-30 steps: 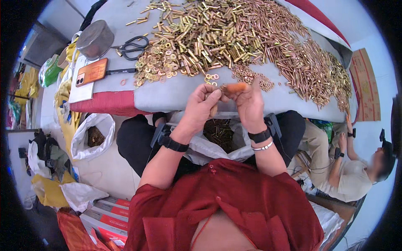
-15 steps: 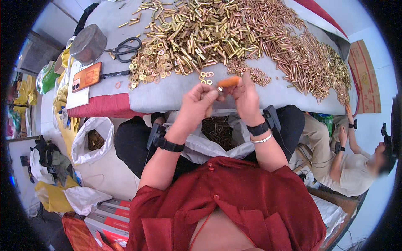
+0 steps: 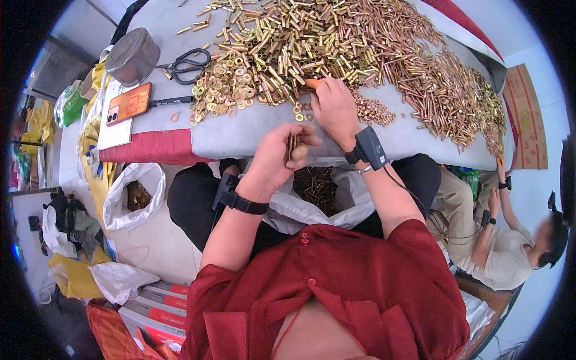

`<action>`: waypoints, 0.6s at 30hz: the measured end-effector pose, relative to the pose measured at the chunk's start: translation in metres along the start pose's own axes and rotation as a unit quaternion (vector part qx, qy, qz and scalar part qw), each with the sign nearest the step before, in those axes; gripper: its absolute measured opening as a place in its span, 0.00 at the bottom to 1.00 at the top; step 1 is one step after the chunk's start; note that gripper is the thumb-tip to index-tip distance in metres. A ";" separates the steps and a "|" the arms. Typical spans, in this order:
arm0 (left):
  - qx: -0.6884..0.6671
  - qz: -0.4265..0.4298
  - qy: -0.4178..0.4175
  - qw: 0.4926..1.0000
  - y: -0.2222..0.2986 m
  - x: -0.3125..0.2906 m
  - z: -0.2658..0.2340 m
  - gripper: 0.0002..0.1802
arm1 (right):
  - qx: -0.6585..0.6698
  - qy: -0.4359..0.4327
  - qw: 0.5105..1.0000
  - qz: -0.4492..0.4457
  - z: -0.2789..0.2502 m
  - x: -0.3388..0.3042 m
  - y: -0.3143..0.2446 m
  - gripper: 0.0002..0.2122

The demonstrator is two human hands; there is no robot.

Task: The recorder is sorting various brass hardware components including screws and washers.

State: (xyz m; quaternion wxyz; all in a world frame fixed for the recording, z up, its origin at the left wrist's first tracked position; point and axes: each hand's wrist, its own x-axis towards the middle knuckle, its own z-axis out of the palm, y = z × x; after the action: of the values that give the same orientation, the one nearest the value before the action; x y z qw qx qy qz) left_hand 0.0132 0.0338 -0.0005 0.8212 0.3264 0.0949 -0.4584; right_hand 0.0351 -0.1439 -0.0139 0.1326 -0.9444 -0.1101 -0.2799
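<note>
My left hand (image 3: 279, 155) is above the white sack between my knees, its fingers closed around a small brass-coloured metal tube (image 3: 293, 146). My right hand (image 3: 336, 114) reaches over the table to the near edge of the heap of brass-coloured tubes (image 3: 288, 57). An orange finger cover (image 3: 313, 84) sits on one of its fingers, which points left at the tubes. Its thumb and fingers look apart; the tips are partly hidden. Flat metal washers (image 3: 225, 90) lie left of it, and smaller copper-coloured rings (image 3: 375, 109) lie to its right.
Scissors (image 3: 186, 65), a metal pot (image 3: 132, 57) and an orange phone (image 3: 129, 105) lie at the table's left. A white sack (image 3: 354, 210) holding dark metal pieces is between my knees; another sack (image 3: 157, 204) stands left. A co-worker (image 3: 504, 240) sits at the right.
My hands were together over the table edge, fingers on a small metal piece. My right hand has moved away to the tubes; my left hand has drawn slightly nearer to me.
</note>
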 end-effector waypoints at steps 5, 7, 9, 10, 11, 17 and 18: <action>-0.036 0.022 0.043 0.998 0.003 -0.004 0.016 0.15 | -0.019 -0.014 1.000 0.002 -0.004 -0.011 0.006 0.10; -0.048 0.019 0.081 0.995 0.004 -0.009 0.024 0.15 | -0.008 -0.020 1.000 0.001 -0.011 -0.006 0.001 0.09; -0.019 0.019 0.078 0.997 0.004 -0.010 0.026 0.16 | 0.003 -0.023 1.000 0.001 -0.013 -0.004 -0.001 0.09; -0.018 0.019 0.077 0.997 0.004 -0.009 0.019 0.16 | 0.015 -0.036 0.999 -0.008 -0.012 -0.004 0.000 0.07; -0.004 0.024 0.011 1.000 0.004 -0.007 0.005 0.15 | 0.027 -0.048 0.998 -0.017 -0.012 -0.004 0.000 0.06; 0.006 0.031 0.004 0.999 0.004 -0.002 0.000 0.14 | -0.010 -0.048 0.999 -0.019 -0.013 -0.021 0.003 0.09; -0.032 0.025 -0.002 0.999 0.004 -0.002 -0.001 0.14 | -0.010 -0.047 0.999 -0.018 -0.017 -0.024 0.001 0.09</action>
State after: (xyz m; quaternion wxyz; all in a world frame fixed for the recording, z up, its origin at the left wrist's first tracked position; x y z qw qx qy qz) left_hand 0.0157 0.0376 0.0014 0.8424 0.3016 0.1001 -0.4351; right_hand 0.0075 -0.1531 -0.0140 0.1128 -0.9558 -0.1306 -0.2382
